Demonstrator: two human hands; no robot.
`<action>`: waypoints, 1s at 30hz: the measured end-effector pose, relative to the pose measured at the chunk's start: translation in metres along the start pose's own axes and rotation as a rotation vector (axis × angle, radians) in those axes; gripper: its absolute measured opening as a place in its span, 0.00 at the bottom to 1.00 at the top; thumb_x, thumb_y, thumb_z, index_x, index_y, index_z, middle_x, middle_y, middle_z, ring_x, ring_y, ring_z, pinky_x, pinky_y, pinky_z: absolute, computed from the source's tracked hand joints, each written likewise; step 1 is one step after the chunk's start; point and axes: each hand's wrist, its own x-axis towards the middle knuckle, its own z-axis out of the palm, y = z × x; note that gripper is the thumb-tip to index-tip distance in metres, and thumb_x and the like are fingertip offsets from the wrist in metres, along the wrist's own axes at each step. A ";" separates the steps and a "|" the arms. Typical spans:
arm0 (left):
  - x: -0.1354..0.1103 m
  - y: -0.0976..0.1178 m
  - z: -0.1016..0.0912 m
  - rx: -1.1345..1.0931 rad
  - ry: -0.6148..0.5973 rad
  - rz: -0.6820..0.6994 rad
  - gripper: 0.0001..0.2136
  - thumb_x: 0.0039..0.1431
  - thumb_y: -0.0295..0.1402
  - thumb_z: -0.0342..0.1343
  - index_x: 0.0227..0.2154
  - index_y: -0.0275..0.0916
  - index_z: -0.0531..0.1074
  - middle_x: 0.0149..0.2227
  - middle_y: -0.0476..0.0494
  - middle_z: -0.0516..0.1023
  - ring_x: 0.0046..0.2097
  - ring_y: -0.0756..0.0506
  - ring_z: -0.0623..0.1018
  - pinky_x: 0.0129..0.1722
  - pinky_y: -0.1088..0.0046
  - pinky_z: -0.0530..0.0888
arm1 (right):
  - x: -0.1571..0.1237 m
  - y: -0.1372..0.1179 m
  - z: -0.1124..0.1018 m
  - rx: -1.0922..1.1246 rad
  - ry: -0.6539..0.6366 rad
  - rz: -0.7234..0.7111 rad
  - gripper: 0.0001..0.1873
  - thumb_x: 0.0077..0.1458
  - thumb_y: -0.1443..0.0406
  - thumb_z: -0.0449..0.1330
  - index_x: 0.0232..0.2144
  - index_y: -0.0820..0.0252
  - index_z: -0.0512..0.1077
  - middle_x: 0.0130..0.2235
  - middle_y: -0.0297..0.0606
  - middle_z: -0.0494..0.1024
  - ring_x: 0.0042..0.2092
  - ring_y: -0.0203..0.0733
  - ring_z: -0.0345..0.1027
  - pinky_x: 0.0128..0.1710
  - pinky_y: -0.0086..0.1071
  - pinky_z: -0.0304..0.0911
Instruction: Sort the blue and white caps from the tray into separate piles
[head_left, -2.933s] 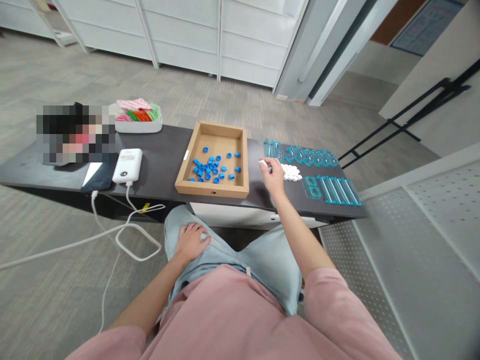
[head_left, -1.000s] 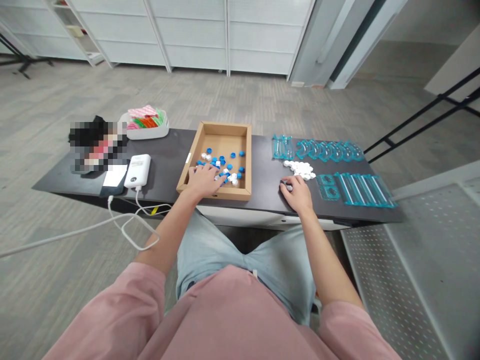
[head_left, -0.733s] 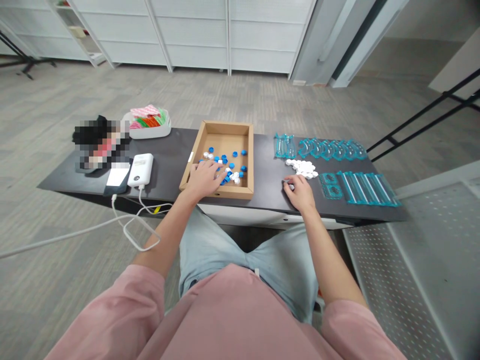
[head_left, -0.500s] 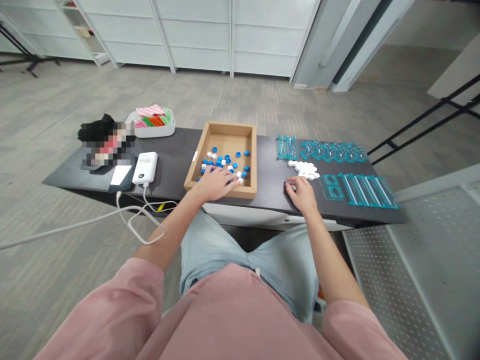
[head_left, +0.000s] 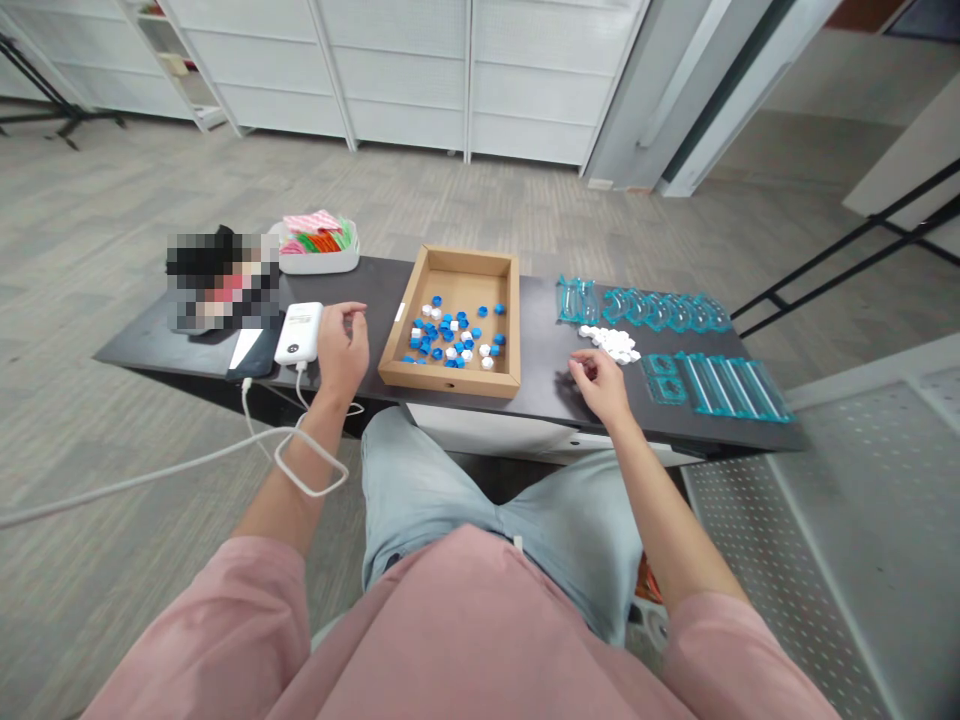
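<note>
A shallow cardboard box [head_left: 424, 370] stands mid-table with several small blue and white hexagonal pieces [head_left: 452, 338] mixed inside. My left hand [head_left: 341, 348] hovers left of the box, beside a white power bank [head_left: 298, 332]. Its fingers are curled with thumb and forefinger close together, and whatever is in them is hidden. My right hand [head_left: 598, 385] rests on the dark table [head_left: 540, 390], right of the box. Its fingers are curled just in front of a small heap of white pieces [head_left: 613, 342].
Clear teal plastic parts [head_left: 675, 312] lie in rows at the table's right end, more of them [head_left: 720, 385] nearer me. A white tub of coloured items [head_left: 319, 245] and a phone [head_left: 251, 352] sit at the left. A white cable [head_left: 300, 470] hangs off the front edge.
My left hand has left the box and moved left towards the power bank. White pieces are now mixed among the blue ones. My right hand has stayed beside the white heap.
</note>
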 end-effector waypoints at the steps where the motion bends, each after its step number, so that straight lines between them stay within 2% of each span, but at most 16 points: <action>1: 0.003 -0.009 0.002 0.008 -0.006 -0.044 0.14 0.79 0.33 0.48 0.53 0.39 0.78 0.54 0.34 0.84 0.57 0.39 0.82 0.63 0.59 0.78 | 0.004 -0.011 0.006 0.041 0.002 -0.018 0.20 0.71 0.45 0.63 0.48 0.53 0.83 0.41 0.43 0.83 0.37 0.50 0.74 0.44 0.47 0.76; 4: 0.010 -0.025 0.013 0.041 -0.103 -0.107 0.13 0.76 0.30 0.48 0.50 0.40 0.78 0.53 0.34 0.83 0.57 0.38 0.81 0.66 0.57 0.78 | 0.018 -0.053 0.032 0.130 -0.035 -0.133 0.19 0.75 0.46 0.64 0.49 0.52 0.83 0.42 0.42 0.83 0.39 0.49 0.75 0.46 0.45 0.77; 7: 0.012 -0.032 0.024 0.097 -0.208 -0.121 0.13 0.73 0.28 0.49 0.49 0.40 0.78 0.54 0.33 0.80 0.56 0.37 0.81 0.68 0.56 0.78 | 0.031 -0.095 0.058 0.171 -0.145 -0.242 0.17 0.77 0.48 0.66 0.53 0.52 0.83 0.46 0.43 0.84 0.42 0.49 0.77 0.47 0.44 0.78; 10: 0.010 -0.035 0.032 0.183 -0.286 -0.134 0.15 0.72 0.28 0.51 0.53 0.39 0.80 0.60 0.29 0.76 0.59 0.35 0.81 0.69 0.54 0.77 | 0.039 -0.113 0.069 0.132 -0.197 -0.270 0.17 0.77 0.50 0.67 0.57 0.52 0.83 0.51 0.44 0.85 0.44 0.49 0.80 0.51 0.44 0.78; 13: 0.006 -0.035 0.037 0.332 -0.310 -0.159 0.16 0.73 0.33 0.55 0.58 0.39 0.79 0.66 0.25 0.73 0.67 0.28 0.77 0.72 0.45 0.74 | 0.037 -0.093 0.056 -0.006 -0.114 -0.234 0.16 0.79 0.53 0.62 0.57 0.53 0.83 0.53 0.46 0.84 0.49 0.53 0.81 0.59 0.48 0.77; 16: 0.003 -0.032 0.038 0.460 -0.324 -0.174 0.19 0.75 0.37 0.57 0.62 0.36 0.77 0.71 0.20 0.70 0.73 0.22 0.69 0.74 0.37 0.69 | 0.029 -0.050 0.026 -0.236 0.027 -0.089 0.17 0.76 0.55 0.62 0.59 0.55 0.83 0.58 0.53 0.83 0.62 0.62 0.78 0.67 0.55 0.72; 18: 0.001 -0.028 0.038 0.505 -0.347 -0.173 0.21 0.76 0.38 0.56 0.65 0.33 0.76 0.73 0.17 0.68 0.74 0.20 0.67 0.74 0.34 0.67 | 0.023 -0.021 0.006 -0.399 0.095 0.061 0.23 0.74 0.55 0.64 0.64 0.57 0.81 0.66 0.59 0.80 0.69 0.68 0.72 0.70 0.60 0.68; 20: 0.000 -0.024 0.037 0.538 -0.357 -0.179 0.23 0.76 0.37 0.55 0.67 0.30 0.75 0.75 0.14 0.66 0.75 0.19 0.66 0.74 0.33 0.66 | 0.019 0.003 -0.008 -0.534 0.096 0.190 0.32 0.72 0.53 0.65 0.71 0.59 0.77 0.74 0.63 0.74 0.74 0.71 0.66 0.74 0.64 0.64; 23: -0.001 -0.020 0.037 0.566 -0.355 -0.175 0.26 0.76 0.38 0.52 0.69 0.27 0.74 0.76 0.12 0.65 0.75 0.17 0.65 0.74 0.32 0.66 | 0.019 0.024 -0.013 -0.667 0.012 0.277 0.43 0.73 0.48 0.64 0.81 0.61 0.68 0.82 0.65 0.64 0.82 0.73 0.56 0.79 0.66 0.56; 25: -0.001 -0.020 0.037 0.571 -0.360 -0.163 0.28 0.76 0.39 0.50 0.69 0.25 0.73 0.76 0.11 0.65 0.75 0.17 0.64 0.74 0.33 0.65 | 0.023 0.031 -0.010 -0.706 -0.027 0.284 0.45 0.75 0.45 0.62 0.83 0.61 0.65 0.85 0.64 0.60 0.85 0.73 0.50 0.80 0.67 0.53; 30: -0.001 -0.029 0.037 0.556 -0.356 -0.140 0.27 0.74 0.41 0.51 0.67 0.29 0.74 0.75 0.13 0.67 0.74 0.17 0.62 0.72 0.32 0.65 | 0.035 0.043 -0.003 -0.649 0.033 0.243 0.47 0.74 0.42 0.63 0.82 0.62 0.67 0.84 0.67 0.62 0.84 0.74 0.53 0.80 0.70 0.53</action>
